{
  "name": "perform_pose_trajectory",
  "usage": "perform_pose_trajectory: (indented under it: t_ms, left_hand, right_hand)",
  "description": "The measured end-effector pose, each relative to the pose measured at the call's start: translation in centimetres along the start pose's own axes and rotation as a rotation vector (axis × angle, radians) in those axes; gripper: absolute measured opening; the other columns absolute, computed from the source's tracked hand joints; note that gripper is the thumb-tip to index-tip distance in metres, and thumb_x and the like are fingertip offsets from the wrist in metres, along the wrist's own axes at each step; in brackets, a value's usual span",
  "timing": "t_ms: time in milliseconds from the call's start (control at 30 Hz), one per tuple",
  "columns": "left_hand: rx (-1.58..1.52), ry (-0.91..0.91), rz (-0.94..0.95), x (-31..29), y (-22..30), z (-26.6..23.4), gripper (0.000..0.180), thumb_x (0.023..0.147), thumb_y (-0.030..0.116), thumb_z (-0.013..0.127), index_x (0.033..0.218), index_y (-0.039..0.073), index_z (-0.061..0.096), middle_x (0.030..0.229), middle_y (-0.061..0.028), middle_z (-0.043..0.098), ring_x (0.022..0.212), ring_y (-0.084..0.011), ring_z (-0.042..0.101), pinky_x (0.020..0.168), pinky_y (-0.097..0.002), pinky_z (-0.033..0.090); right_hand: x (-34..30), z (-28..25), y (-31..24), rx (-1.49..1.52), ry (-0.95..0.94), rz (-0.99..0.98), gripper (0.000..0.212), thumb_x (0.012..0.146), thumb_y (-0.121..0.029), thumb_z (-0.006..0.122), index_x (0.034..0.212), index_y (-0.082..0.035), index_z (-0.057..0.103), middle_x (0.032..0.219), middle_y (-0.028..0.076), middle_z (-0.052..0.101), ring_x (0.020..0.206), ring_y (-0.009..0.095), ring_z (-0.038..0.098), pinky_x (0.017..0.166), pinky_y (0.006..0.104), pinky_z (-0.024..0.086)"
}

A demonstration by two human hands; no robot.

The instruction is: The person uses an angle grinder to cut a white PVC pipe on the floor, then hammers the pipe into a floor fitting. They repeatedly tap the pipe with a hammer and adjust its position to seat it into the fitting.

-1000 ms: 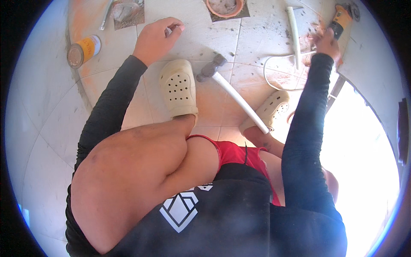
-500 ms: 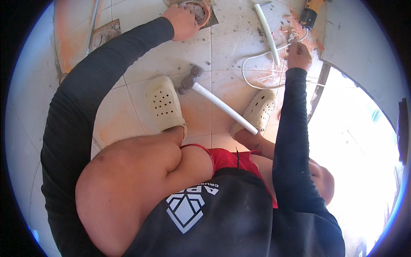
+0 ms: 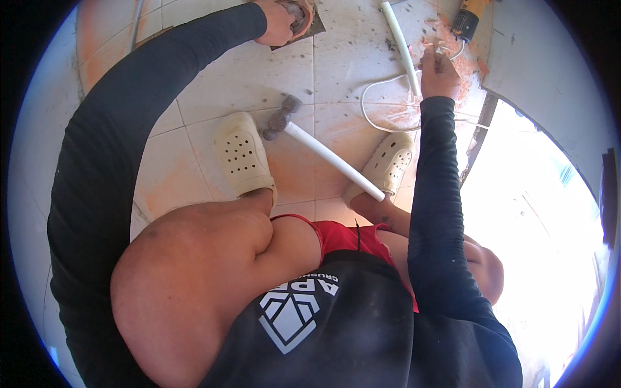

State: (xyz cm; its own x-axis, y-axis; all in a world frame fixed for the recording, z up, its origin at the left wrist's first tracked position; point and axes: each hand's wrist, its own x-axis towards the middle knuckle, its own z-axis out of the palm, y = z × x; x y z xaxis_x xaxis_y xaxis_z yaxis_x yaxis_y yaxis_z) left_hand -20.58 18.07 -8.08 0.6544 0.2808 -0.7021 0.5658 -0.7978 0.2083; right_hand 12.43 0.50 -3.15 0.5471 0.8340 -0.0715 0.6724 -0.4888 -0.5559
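Observation:
At the upper edge, my left hand (image 3: 276, 22) is bent against a round orange rim (image 3: 308, 24) with grey rubble inside. Its fingers are partly hidden there, closed at the rim. My right hand (image 3: 441, 76) is held with its fingers pinched together, above orange dust and pale fragments at the upper right. What lies in the pinch is too small to make out. A hammer (image 3: 330, 157) with a rusty head and white handle lies between my feet, its handle end by my right clog.
A white tube (image 3: 401, 46) lies left of my right hand. A yellow and black power tool (image 3: 466, 26) rests at the upper right, with a white cord (image 3: 364, 107) looping over the tiles. My cream clogs (image 3: 242, 155) flank the hammer. Grey crumbs are scattered across the floor.
My right hand has shifted slightly left and farther away, its fingers still pinched. The left hand stays at the orange rim. The whole view has slid a little.

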Motion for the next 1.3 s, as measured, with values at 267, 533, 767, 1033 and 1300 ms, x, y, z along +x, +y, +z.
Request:
perform_pose_trajectory:
  t_ms: [267,533,767,1033,1300]
  left_hand:
    - [0.223,-0.02,0.147,1.3,-0.4,0.9,0.037,0.096,0.029,0.05,0.109,0.01,0.08,0.119,-0.0174,0.074,0.112,-0.0353,0.07,0.09,-0.0505,0.056]
    - [-0.099,0.368,-0.123,0.4,0.0,2.2,0.032,0.092,0.035,0.059,0.098,0.009,0.076,0.103,-0.0154,0.076,0.092,-0.0341,0.074,0.082,-0.0518,0.057]
    - [-0.162,0.412,-0.026,0.5,0.2,2.0,0.022,0.09,0.01,0.066,0.108,0.001,0.072,0.104,-0.0245,0.072,0.101,-0.0394,0.07,0.09,-0.0481,0.057]
    - [-0.191,0.287,0.032,1.2,-0.5,2.8,0.024,0.091,0.016,0.064,0.107,-0.001,0.071,0.103,-0.0241,0.073,0.101,-0.039,0.07,0.091,-0.0464,0.057]
    - [-0.139,0.148,0.063,3.1,-1.6,4.2,0.038,0.101,0.028,0.044,0.108,0.005,0.074,0.112,-0.0199,0.073,0.103,-0.0362,0.072,0.09,-0.0499,0.056]
  right_hand:
    - [-0.3,-0.2,0.8,0.013,-0.005,0.046,0.038,0.095,-0.039,0.071,0.097,-0.002,0.077,0.078,0.01,0.077,0.073,0.021,0.075,0.075,0.0343,0.058]
    - [-0.1,-0.1,1.4,0.018,-0.022,0.026,0.038,0.094,-0.04,0.071,0.098,-0.002,0.077,0.083,0.013,0.077,0.078,0.024,0.076,0.077,0.0352,0.058]
    - [0.9,-0.3,1.4,-0.048,-0.003,0.035,0.039,0.093,-0.043,0.071,0.101,-0.005,0.078,0.087,0.013,0.078,0.083,0.025,0.076,0.08,0.0376,0.058]
    - [11.4,-2.9,2.5,-0.236,0.089,-0.046,0.032,0.086,-0.046,0.074,0.101,-0.019,0.082,0.092,0.009,0.079,0.087,0.026,0.077,0.083,0.0387,0.059]
    - [18.4,-5.0,-0.7,0.08,0.039,-0.1,0.041,0.096,-0.034,0.073,0.11,0.004,0.068,0.09,0.012,0.077,0.079,0.019,0.075,0.075,0.0305,0.061]
